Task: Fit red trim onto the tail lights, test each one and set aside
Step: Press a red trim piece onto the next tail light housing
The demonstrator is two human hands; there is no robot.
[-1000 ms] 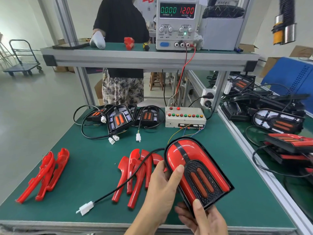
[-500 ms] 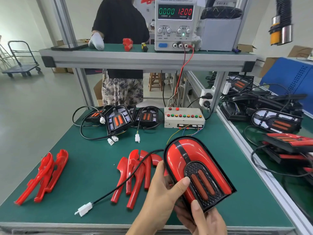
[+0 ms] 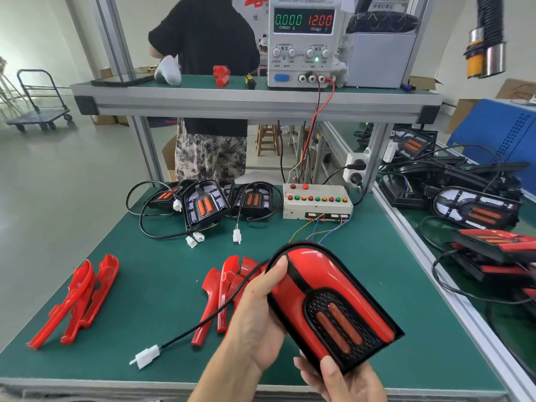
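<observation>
Head view, change: your left hand [image 3: 258,320] slid its thumb up the left red trim of the tail light [image 3: 333,303], from beside the mesh grille a second before to the upper curve near the top; the lamp itself barely moved.
Left hand: it grasped the lamp's left edge, thumb pressed flat on the trim, fingers hidden behind.
Right hand: your right hand [image 3: 345,381] cupped the lamp's near corner from below, thumb on the black frame.
Meaning: I judged you were pressing the trim home along its length; both red halves looked seated, so testing came next.
Lead: the lamp's cable ran left under your left hand to its white plug [image 3: 145,356], lying loose on the mat, not connected.
Beyond your hands: the test box [image 3: 317,201] sat farther out, the power supply [image 3: 304,42] reading zero current.
Left of your hands: spare red trims [image 3: 226,288] lay just beside, under the cable; more trims [image 3: 78,300] well apart.
In the way: the cable crossed the spare trims and could drag them.
</observation>
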